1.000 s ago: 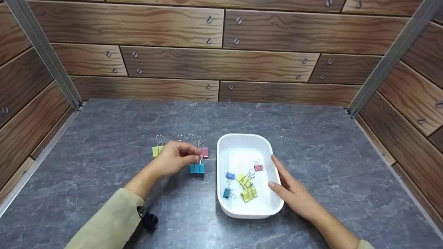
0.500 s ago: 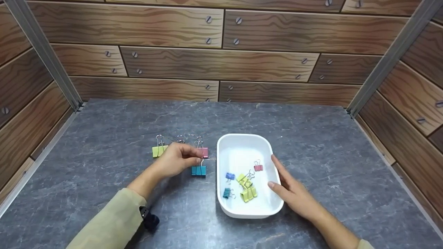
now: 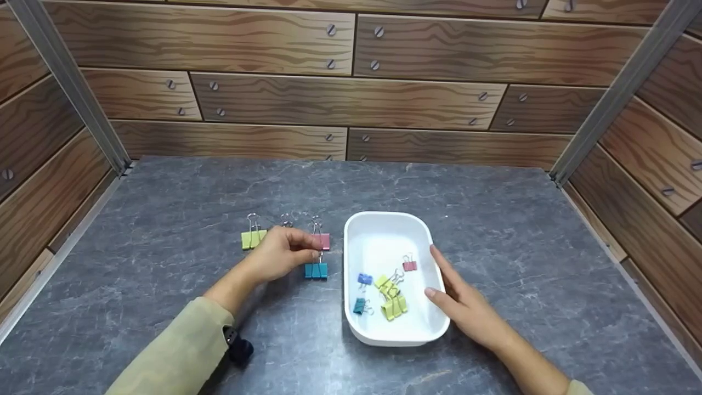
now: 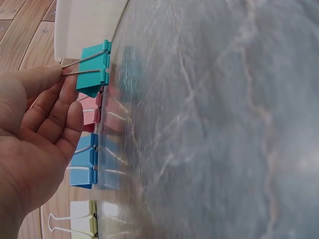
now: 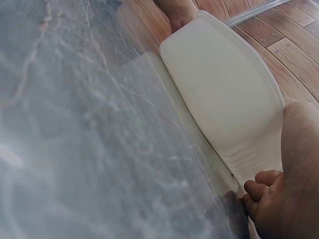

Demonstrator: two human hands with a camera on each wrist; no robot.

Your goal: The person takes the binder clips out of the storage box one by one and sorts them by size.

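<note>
My left hand [image 3: 277,252] pinches the wire handles of a teal binder clip [image 3: 316,271] between thumb and fingers. In the left wrist view, that teal clip's body hangs close over the tabletop. Behind the hand stand a pink binder clip [image 3: 326,241], a blue binder clip [image 4: 83,159] and a yellow-green binder clip [image 3: 252,240], in a row with handles up. The blue one's body is hidden by the hand in the head view. My right hand [image 3: 466,307] holds the right side of a white tray [image 3: 389,236], its thumb over the rim and fingers along the outside.
Inside the tray lie a small pink clip [image 3: 409,266], a small blue clip [image 3: 365,279], a small dark teal clip [image 3: 359,305] and yellow-green clips [image 3: 394,308]. The grey marbled table [image 3: 493,219] is enclosed by wood-patterned walls [image 3: 285,99].
My left hand has shifted the teal clip slightly to the right and toward me, bringing it nearer the tray. The right hand and tray have stayed in place.
</note>
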